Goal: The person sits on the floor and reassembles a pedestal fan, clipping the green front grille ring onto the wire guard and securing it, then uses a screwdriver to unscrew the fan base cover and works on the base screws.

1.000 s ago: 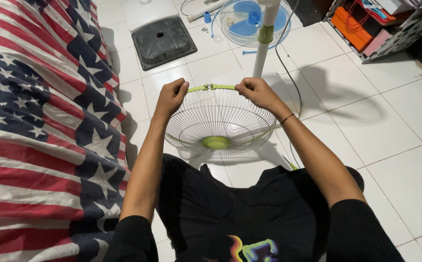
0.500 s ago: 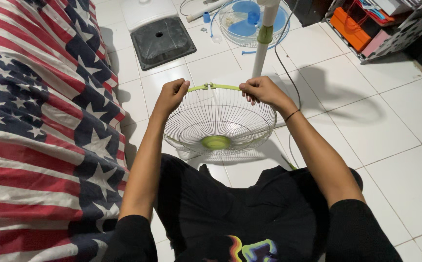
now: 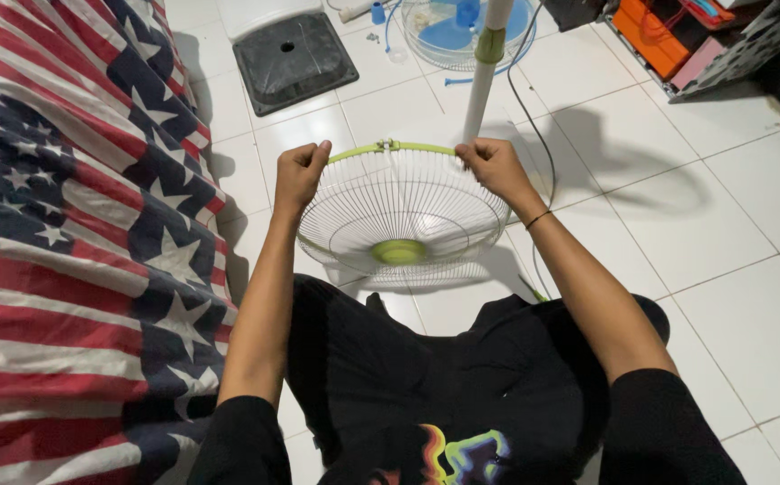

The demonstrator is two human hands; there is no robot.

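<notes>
A round white wire fan guard [image 3: 403, 211] with a green rim and a green centre cap [image 3: 398, 251] is held out in front of me over the white tiled floor. My left hand [image 3: 298, 172] grips the green rim on its left side. My right hand [image 3: 492, 167] grips the rim on the right, a thin dark band on that wrist. A small clip sits on the rim's far edge between both hands.
A bed with a stars-and-stripes cover [image 3: 67, 233] fills the left. Ahead stand a white fan pole [image 3: 482, 81], a fan head with blue blades [image 3: 462, 31] lying on the floor, a dark square base plate [image 3: 294, 58] and a black cable [image 3: 534, 126]. Orange boxes [image 3: 659, 36] sit far right.
None of note: both hands keep their grip on the guard's rim, and the guard stays in about the same place.
</notes>
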